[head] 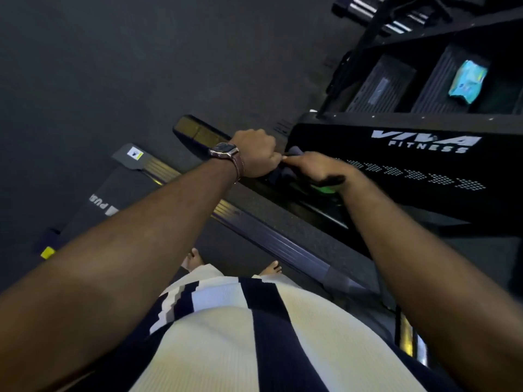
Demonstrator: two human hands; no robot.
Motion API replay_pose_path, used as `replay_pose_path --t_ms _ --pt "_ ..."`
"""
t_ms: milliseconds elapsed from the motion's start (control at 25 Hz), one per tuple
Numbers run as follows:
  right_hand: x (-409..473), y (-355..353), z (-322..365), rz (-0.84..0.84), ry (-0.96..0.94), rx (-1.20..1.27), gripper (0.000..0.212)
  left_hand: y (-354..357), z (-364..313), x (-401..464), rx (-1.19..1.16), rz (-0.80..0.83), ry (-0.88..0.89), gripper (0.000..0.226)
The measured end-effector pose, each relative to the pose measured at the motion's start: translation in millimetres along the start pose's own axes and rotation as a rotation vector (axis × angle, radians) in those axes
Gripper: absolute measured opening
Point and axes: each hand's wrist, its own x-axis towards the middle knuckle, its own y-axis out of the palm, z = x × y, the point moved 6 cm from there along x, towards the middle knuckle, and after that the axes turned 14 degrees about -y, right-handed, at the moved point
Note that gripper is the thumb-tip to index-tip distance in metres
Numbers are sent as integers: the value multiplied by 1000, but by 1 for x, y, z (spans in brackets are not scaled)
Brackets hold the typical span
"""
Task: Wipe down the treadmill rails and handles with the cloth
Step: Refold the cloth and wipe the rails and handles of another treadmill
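Observation:
I stand on a black treadmill with a "VIVA FITNESS" console [424,142]. A dark grey cloth [294,151] is bunched at the console's lower edge, where the handle bar [319,213] begins. My left hand [256,154], with a watch on its wrist, is curled into a fist over the cloth's left part. My right hand [314,168] pinches the cloth's other end between thumb and fingers. The two hands almost touch. Most of the cloth is hidden under them. A ribbed side rail [263,230] runs beneath my forearms, and a second rail [198,132] lies beyond my left hand.
A green light [325,190] glows under my right hand. A light blue packet [468,80] lies in a console tray [441,89]. The belt [113,199] carries white lettering. Dark gym floor [113,66] surrounds the machine, and a weight rack [396,12] stands at the top.

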Motion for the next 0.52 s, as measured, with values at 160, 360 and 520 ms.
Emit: replay_pose_path --t_ms 160,360,520 --pt "0 -7 -26 -81 -32 89 63 0 4 2 8 -10 -25 37" --pt "9 7 -11 -7 -12 378 12 -1 21 11 14 2 -70 40" --pt "10 6 -10 -10 -6 444 13 -1 34 12 1 -43 -85 38"
